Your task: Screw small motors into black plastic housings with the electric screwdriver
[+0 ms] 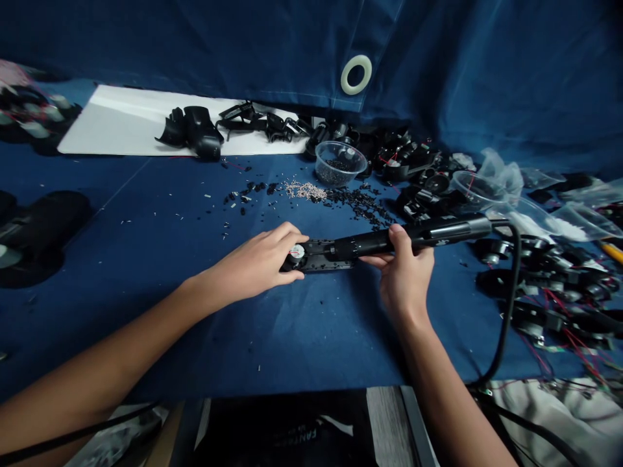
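Observation:
My left hand (263, 259) presses down on a flat black plastic part (321, 256) that lies on the blue cloth, its fingers curled round the end where a small round silver piece (296, 251) sits. My right hand (403, 269) is wrapped round a long black corded power tool (413, 235), an electric screwdriver by its look. The tool lies almost level, its tip pointing left onto the black part. Its black cable (511, 292) loops down past the table's front edge.
A clear cup of small black bits (339, 163) stands behind, next to heaps of silver screws (304, 189) and black screws (363, 201). Black housings with red wires (555, 285) crowd the right side. Clear bags (506, 181) and a white sheet (126, 123) lie further back.

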The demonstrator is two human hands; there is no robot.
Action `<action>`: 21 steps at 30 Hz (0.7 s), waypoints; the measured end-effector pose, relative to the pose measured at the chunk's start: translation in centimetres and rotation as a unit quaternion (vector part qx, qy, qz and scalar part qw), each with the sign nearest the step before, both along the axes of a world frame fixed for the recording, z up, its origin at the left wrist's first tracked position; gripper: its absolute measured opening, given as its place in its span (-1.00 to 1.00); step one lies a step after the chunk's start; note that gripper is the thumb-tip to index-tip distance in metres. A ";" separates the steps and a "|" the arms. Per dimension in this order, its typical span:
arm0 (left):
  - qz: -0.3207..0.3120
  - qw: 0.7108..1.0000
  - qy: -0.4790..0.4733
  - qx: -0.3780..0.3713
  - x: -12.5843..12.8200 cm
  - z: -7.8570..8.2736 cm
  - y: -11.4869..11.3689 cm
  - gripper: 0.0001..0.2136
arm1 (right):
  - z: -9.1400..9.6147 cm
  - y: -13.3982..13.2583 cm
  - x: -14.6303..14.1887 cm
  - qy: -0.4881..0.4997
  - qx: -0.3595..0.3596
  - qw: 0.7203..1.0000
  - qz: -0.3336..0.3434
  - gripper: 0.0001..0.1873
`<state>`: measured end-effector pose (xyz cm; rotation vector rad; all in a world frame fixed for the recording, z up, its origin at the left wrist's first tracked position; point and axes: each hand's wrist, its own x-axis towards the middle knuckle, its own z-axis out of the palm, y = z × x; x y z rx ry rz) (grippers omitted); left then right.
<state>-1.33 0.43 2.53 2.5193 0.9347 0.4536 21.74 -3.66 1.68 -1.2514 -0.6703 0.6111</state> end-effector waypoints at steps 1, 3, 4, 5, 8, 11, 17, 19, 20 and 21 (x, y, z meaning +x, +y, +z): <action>0.000 1.000 -0.002 0.000 0.0 0.0 0.0 -0.53 | 0.0 0.0 0.0 -0.010 0.002 1.000 -0.001 -0.65; -0.001 1.000 0.001 0.002 0.0 0.0 0.0 -0.53 | 0.4 0.1 -0.1 -0.032 0.012 0.999 -0.005 -0.65; -0.002 1.000 0.003 0.004 0.0 0.0 0.0 -0.53 | 0.7 0.2 -0.1 -0.049 0.018 0.999 -0.006 -0.64; -0.004 1.000 0.006 0.007 0.0 0.0 0.0 -0.53 | 1.1 0.3 -0.2 -0.071 0.021 0.997 -0.006 -0.63; -0.009 1.000 0.015 0.017 -0.1 0.0 0.0 -0.51 | 3.0 0.6 -0.5 -0.188 0.010 0.982 0.005 -0.58; -0.010 0.999 0.024 0.022 -0.1 0.0 0.0 -0.52 | 5.3 1.1 -1.1 -0.344 -0.002 0.939 0.023 -0.56; -0.004 0.998 0.028 0.055 -0.1 -0.1 -0.1 -0.57 | 8.6 2.7 -3.5 -0.488 0.043 0.860 0.140 -0.51; 0.004 0.998 0.029 0.057 0.0 -0.1 -0.1 -0.54 | 8.7 3.2 -4.4 -0.490 0.075 0.848 0.185 -0.56; 0.006 0.998 0.028 0.054 0.0 -0.1 -0.1 -0.51 | 8.7 3.4 -4.9 -0.483 0.088 0.846 0.207 -0.60; 0.006 0.998 0.025 0.050 0.0 -0.2 -0.1 -0.48 | 8.5 3.5 -5.4 -0.470 0.098 0.847 0.228 -0.64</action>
